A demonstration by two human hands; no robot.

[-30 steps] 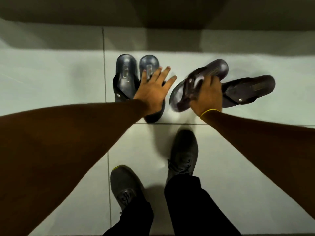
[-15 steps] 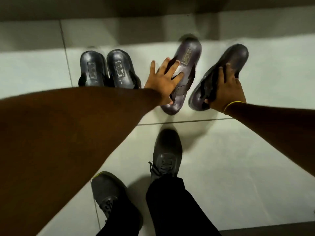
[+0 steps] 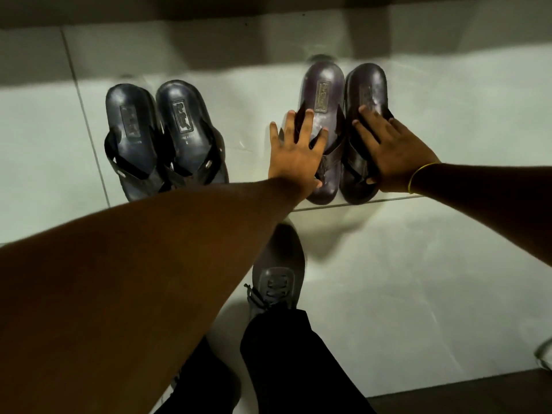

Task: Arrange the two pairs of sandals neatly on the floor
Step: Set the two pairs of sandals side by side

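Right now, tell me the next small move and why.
Probably lift both hands away. The left hand and right hand lie flat on the right pair of sandals, which sits side by side, matching the left pair of sandals.

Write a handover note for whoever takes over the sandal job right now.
Left hand: open, fingers spread, flat on the left sandal of the right pair.
Right hand: open, flat on the right sandal of the right pair.
Left pair: side by side on the floor, untouched, toes toward the person.
Done: both pairs sit side by side, roughly parallel, with a gap between the pairs.
Left: probably only lifting both hands off; perhaps a small nudge to level the right pair with the left pair.
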